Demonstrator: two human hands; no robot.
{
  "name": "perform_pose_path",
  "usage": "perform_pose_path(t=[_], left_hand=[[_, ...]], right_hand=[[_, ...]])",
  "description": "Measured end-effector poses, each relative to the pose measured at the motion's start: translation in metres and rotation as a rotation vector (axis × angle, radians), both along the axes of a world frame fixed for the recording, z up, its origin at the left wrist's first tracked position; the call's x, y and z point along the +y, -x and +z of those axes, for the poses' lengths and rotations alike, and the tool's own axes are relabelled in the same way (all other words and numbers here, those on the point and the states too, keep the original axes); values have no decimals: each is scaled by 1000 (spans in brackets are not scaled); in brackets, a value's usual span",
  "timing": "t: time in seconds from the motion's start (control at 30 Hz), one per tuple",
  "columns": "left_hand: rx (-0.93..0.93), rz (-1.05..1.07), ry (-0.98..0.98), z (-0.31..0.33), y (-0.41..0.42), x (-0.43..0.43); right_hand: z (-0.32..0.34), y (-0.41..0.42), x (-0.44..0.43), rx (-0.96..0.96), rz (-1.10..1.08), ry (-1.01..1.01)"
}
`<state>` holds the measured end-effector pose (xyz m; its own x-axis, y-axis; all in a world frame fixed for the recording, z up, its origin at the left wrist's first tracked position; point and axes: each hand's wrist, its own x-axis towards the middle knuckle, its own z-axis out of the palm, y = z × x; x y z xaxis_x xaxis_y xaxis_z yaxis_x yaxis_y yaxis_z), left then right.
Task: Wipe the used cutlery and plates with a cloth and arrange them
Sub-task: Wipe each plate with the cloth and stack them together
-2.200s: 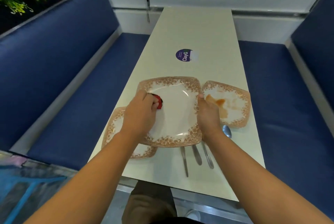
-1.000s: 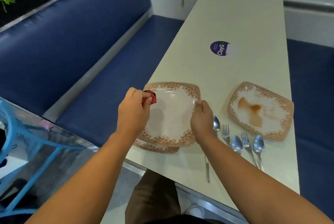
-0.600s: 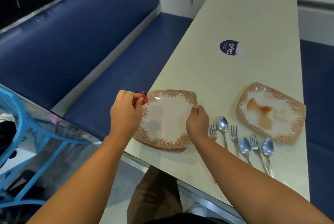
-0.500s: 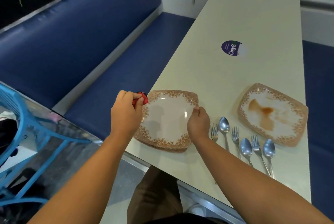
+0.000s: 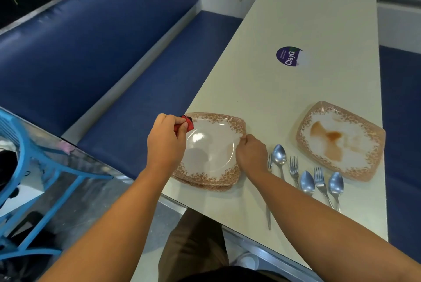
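A wiped plate has just been set down on the plate stack.
Its right edge is pinched by the right hand; a red cloth is clenched in the left hand; the stained plate, right of both, awaits wiping.

My only view comes from the head camera, looking forward and steeply down from close above the near end of the long table, angled a little left so the blue bench fills that side, both forearms reaching in from below.
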<state>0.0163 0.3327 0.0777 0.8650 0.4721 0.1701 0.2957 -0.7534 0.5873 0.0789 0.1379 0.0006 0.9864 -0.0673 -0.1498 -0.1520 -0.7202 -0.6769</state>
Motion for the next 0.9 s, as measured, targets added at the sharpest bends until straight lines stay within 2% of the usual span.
perform_pose_path(t=[0.13, 0.23, 0.33, 0.5, 0.6, 0.8, 0.9], left_hand=[[8, -10, -7, 0, 1, -3], [15, -20, -17, 0, -1, -7], [20, -50, -35, -1, -6, -14], [5, -134, -39, 5, -24, -43], [-34, -184, -41, 8, -35, -58], [-47, -326, -47, 4, -69, -107], [-60, -397, -25, -2, -86, -132]], right_hand=[[-1, -3, -2, 10, 70, 109], [0, -4, -4, 88, 106, 172], [5, -3, -4, 140, 137, 176], [11, 3, -11, 111, 195, 158], [16, 0, -22, 91, 133, 86], [41, -19, -81, -99, -32, -121], [52, -33, -122, -162, -140, -110]])
